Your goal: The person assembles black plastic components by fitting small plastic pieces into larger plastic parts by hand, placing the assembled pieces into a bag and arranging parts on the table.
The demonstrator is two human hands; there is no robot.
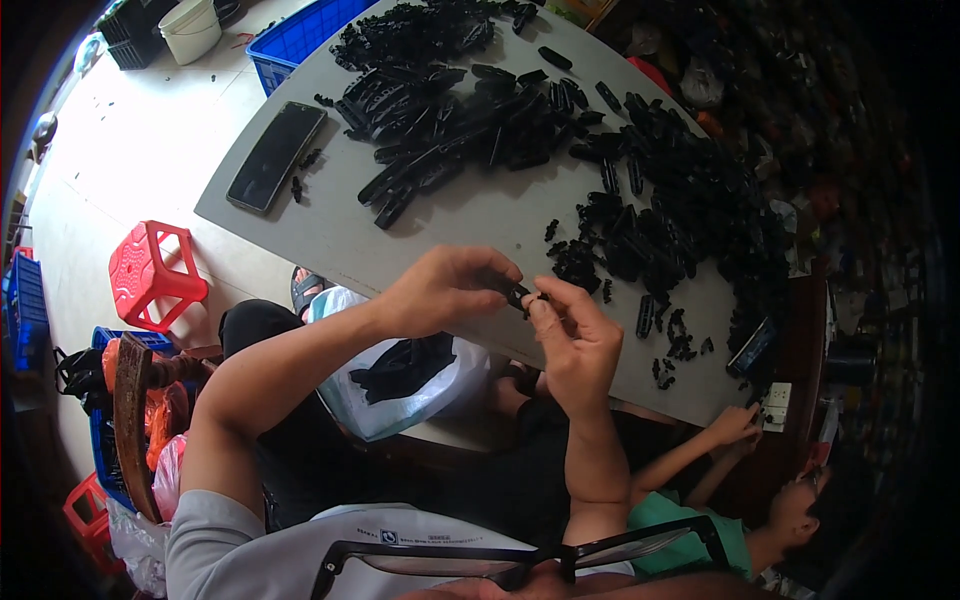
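My left hand (450, 288) is closed round one end of a small dark plastic part (517, 296), above the near edge of the table. My right hand (580, 335) pinches at the other end of it between thumb and forefinger. Whether the right fingers grip a separate small black piece, I cannot tell; the fingertips cover much of it. Beyond my hands lies a heap of long black plastic pieces (440, 170). To the right, small black toothed pieces (575, 265) lie beside another large heap of black parts (690, 190).
On the pale table (330, 225), a smartphone (278, 157) lies at the left. Below the edge, a white bag (420, 395) holds black pieces. A red stool (155, 275) and a blue crate (290, 45) stand left. At the right, another person's hand (735, 425) is near a power socket (777, 400).
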